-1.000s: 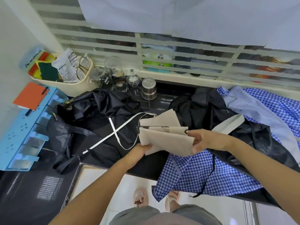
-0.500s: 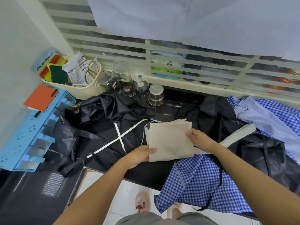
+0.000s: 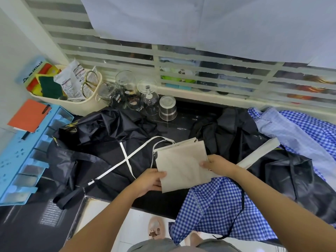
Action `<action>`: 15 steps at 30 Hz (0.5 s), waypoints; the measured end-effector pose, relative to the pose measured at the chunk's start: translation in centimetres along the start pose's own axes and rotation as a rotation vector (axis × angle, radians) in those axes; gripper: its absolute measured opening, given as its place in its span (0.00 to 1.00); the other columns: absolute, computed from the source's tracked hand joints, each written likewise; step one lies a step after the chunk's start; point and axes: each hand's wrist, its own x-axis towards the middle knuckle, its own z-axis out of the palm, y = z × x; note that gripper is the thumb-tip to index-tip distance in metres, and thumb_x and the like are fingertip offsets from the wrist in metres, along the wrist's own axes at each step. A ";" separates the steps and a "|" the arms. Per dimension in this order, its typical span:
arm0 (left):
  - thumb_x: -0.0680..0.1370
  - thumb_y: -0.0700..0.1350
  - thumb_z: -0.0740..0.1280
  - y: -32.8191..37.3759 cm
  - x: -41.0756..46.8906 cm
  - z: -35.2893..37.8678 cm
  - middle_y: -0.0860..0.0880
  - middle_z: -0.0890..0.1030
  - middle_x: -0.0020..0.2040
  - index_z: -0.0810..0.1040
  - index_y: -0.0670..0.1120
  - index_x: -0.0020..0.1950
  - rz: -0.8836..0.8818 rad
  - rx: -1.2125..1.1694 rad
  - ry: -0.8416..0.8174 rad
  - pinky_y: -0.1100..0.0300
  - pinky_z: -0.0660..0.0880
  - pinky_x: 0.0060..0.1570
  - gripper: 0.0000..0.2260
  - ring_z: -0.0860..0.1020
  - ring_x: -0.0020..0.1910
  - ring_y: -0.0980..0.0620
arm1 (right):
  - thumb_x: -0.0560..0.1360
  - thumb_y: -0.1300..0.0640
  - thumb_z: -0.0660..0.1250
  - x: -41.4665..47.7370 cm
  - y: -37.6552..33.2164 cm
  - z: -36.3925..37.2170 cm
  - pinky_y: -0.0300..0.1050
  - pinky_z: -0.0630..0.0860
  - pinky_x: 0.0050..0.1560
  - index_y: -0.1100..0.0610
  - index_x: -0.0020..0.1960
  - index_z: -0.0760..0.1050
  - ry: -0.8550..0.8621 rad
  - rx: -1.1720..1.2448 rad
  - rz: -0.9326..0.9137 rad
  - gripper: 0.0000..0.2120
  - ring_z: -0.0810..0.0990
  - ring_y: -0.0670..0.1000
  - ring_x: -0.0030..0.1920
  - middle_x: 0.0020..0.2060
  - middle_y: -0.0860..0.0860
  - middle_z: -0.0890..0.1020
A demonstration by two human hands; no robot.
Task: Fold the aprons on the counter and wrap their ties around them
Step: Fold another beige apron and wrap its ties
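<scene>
Hands: two, both bare, both at the near edge of the dark tabletop.
Beige apron: one, folded into a flat, roughly square packet, held between the two hands over the tabletop's front edge.
Left hand: pinches the packet's lower left corner, thumb on top.
Right hand: grips the packet's right edge about halfway up, fingers curled onto the cloth.
White ties: narrow strips running left from the packet's upper left corner, two of them crossing in an X on dark cloth, well left of the left hand.
Pale band: one wider strip, running up and right from behind the right hand.
Black aprons: two crumpled heaps, the left heap under the ties, the right heap behind the right hand.
Blue check aprons: two patches of cloth, the near one hanging off the front edge under the packet and right wrist, the far one at the right; whether they are one piece cannot be told.
Light blue striped cloth: one, lying on the far check cloth.
Clear glasses: at least three, clustered at the back, overlapping.
Steel cup: one, upside down, just right of the glasses.
Cream basket: one, back left, holding packets, a green pad and scissors.
Blue rack: one, far left, with one orange notebook on it.
</scene>
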 end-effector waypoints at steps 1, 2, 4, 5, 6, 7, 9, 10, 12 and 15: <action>0.81 0.43 0.62 0.0 0.1 0.0 0.45 0.83 0.48 0.78 0.42 0.55 -0.008 0.006 0.008 0.58 0.79 0.42 0.07 0.82 0.46 0.48 | 0.80 0.55 0.62 0.2 0.1 0.3 0.41 0.73 0.58 0.57 0.57 0.79 0.029 0.043 0.011 0.10 0.79 0.49 0.55 0.53 0.49 0.82; 0.81 0.43 0.62 0.0 0.2 0.0 0.45 0.83 0.47 0.78 0.42 0.54 -0.010 0.011 0.021 0.58 0.79 0.41 0.07 0.82 0.45 0.48 | 0.80 0.56 0.63 0.4 0.2 0.5 0.41 0.74 0.57 0.58 0.57 0.79 0.058 0.081 0.017 0.10 0.79 0.50 0.55 0.53 0.50 0.82; 0.81 0.43 0.62 0.1 0.3 0.3 0.45 0.83 0.47 0.78 0.40 0.53 -0.003 0.029 0.055 0.58 0.79 0.39 0.08 0.82 0.44 0.49 | 0.80 0.55 0.63 0.6 0.3 0.8 0.41 0.74 0.54 0.61 0.55 0.80 0.101 0.130 0.040 0.11 0.80 0.51 0.53 0.52 0.51 0.82; 0.81 0.43 0.62 0.2 0.5 0.5 0.45 0.82 0.46 0.78 0.40 0.53 -0.005 0.037 0.080 0.58 0.79 0.38 0.09 0.82 0.43 0.49 | 0.80 0.54 0.63 0.7 0.3 0.8 0.41 0.74 0.52 0.63 0.51 0.80 0.117 0.158 0.058 0.13 0.81 0.51 0.51 0.49 0.51 0.83; 0.81 0.43 0.63 0.3 0.7 0.6 0.44 0.82 0.46 0.78 0.39 0.52 -0.016 0.049 0.114 0.58 0.80 0.36 0.09 0.81 0.42 0.49 | 0.80 0.52 0.62 0.8 0.2 0.9 0.41 0.74 0.49 0.64 0.45 0.79 0.134 0.188 0.071 0.16 0.81 0.51 0.46 0.44 0.51 0.83; 0.80 0.44 0.64 0.3 0.8 0.8 0.43 0.82 0.44 0.77 0.38 0.50 -0.034 0.072 0.160 0.58 0.80 0.34 0.09 0.81 0.39 0.49 | 0.79 0.51 0.63 0.8 -0.1 0.8 0.39 0.72 0.44 0.64 0.38 0.76 0.152 0.201 0.090 0.18 0.79 0.50 0.41 0.39 0.51 0.81; 0.78 0.48 0.68 0.5 0.8 1.0 0.42 0.80 0.39 0.76 0.37 0.44 -0.062 0.265 0.285 0.56 0.81 0.32 0.13 0.80 0.33 0.48 | 0.79 0.47 0.63 1.0 -0.6 0.6 0.39 0.68 0.40 0.61 0.34 0.72 0.174 0.178 0.141 0.21 0.76 0.50 0.36 0.34 0.53 0.78; 0.76 0.51 0.69 0.7 0.6 1.1 0.42 0.80 0.38 0.75 0.37 0.43 -0.056 0.464 0.364 0.55 0.80 0.32 0.16 0.80 0.32 0.47 | 0.78 0.45 0.63 1.2 -0.8 0.6 0.41 0.68 0.40 0.60 0.34 0.72 0.174 0.153 0.169 0.21 0.76 0.51 0.37 0.35 0.55 0.78; 0.75 0.58 0.68 0.5 0.2 1.2 0.45 0.80 0.43 0.73 0.40 0.49 0.021 0.922 0.540 0.56 0.75 0.37 0.20 0.81 0.41 0.45 | 0.78 0.43 0.62 1.3 -1.3 0.5 0.42 0.69 0.42 0.60 0.37 0.74 0.177 0.089 0.224 0.22 0.76 0.51 0.39 0.38 0.54 0.79; 0.76 0.50 0.66 -0.1 0.3 1.9 0.48 0.74 0.52 0.68 0.43 0.56 0.389 1.205 0.649 0.55 0.74 0.46 0.15 0.78 0.51 0.46 | 0.78 0.39 0.58 1.2 -1.7 0.6 0.42 0.70 0.42 0.61 0.41 0.74 0.213 -0.005 0.267 0.25 0.77 0.51 0.40 0.39 0.53 0.79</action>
